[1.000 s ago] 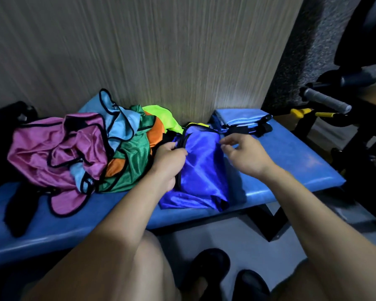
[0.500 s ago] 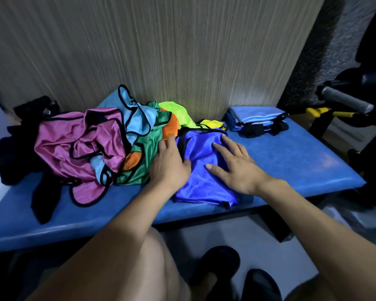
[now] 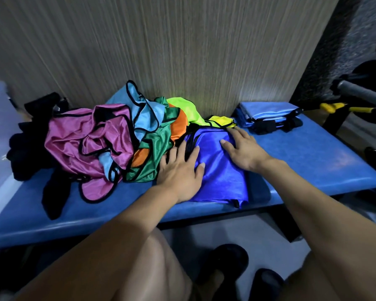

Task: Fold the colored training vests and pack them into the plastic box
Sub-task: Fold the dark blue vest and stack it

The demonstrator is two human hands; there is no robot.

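Royal blue vest (image 3: 220, 170) flat at bench (image 3: 313, 161) front edge, left hand (image 3: 180, 170) and right hand (image 3: 242, 148) both open, palms pressing it, vest heap (image 3: 109, 140) touching left, bench's right end bare

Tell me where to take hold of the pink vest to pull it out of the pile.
Take the pink vest by its loose black-trimmed lobe lying flat on the blue bench, coming from the front edge. That flap lies clear of the other vests; its upper folds tangle with the light blue vest.
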